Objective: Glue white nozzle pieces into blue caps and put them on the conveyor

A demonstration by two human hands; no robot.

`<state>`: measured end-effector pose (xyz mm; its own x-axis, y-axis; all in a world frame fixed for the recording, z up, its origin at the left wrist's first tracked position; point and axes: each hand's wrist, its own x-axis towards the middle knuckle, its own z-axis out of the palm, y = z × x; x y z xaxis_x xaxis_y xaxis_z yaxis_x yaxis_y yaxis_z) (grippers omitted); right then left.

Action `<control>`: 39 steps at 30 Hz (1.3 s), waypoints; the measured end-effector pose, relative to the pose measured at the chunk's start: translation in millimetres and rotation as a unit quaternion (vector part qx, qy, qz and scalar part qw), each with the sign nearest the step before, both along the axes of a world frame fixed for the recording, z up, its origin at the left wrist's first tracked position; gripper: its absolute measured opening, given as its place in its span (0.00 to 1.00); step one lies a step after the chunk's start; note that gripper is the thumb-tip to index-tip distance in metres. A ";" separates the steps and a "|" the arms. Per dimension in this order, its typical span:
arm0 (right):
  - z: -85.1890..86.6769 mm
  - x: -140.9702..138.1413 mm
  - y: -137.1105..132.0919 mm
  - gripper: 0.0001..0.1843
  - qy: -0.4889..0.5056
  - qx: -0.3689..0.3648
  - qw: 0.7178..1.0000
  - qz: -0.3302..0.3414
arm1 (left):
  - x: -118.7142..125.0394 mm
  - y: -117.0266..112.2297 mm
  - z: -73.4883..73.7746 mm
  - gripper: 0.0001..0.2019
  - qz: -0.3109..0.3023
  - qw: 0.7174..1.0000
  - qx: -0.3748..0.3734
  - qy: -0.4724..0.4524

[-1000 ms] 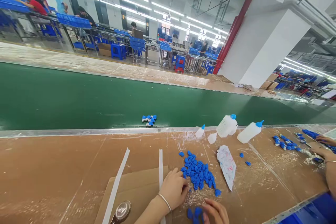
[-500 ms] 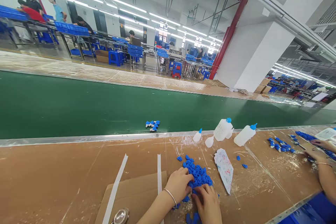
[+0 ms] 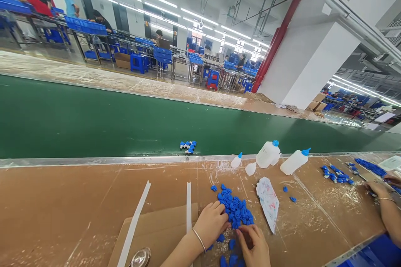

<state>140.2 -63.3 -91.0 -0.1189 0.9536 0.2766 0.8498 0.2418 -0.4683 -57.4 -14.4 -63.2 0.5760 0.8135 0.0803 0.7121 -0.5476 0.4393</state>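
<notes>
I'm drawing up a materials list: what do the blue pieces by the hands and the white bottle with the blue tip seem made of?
The blue pieces look like moulded plastic, matte with a faint sheen; they could be rubbery. The white bottle looks like milky, translucent plastic, since light glows through its wall.

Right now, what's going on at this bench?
A person has both hands at a heap of blue plastic caps on a brown bench. The left hand presses against the heap's edge, and the right hand is over loose caps just below it. White plastic bottles lie beyond the heap. At the right, a co-worker's hand works near more blue caps. A small cluster of blue parts sits on the green conveyor belt.
</notes>
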 end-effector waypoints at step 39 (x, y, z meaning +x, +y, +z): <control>4.6 5.0 6.7 0.11 0.044 0.021 0.999 0.024 | 23.3 3.7 24.3 0.08 -0.026 0.999 -0.040 0.021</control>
<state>145.2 -56.6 -86.4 -0.1368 0.9349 0.3274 0.7931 0.3014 -0.5293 -34.0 -10.6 -38.8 0.6195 0.7849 -0.0097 0.7024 -0.5488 0.4533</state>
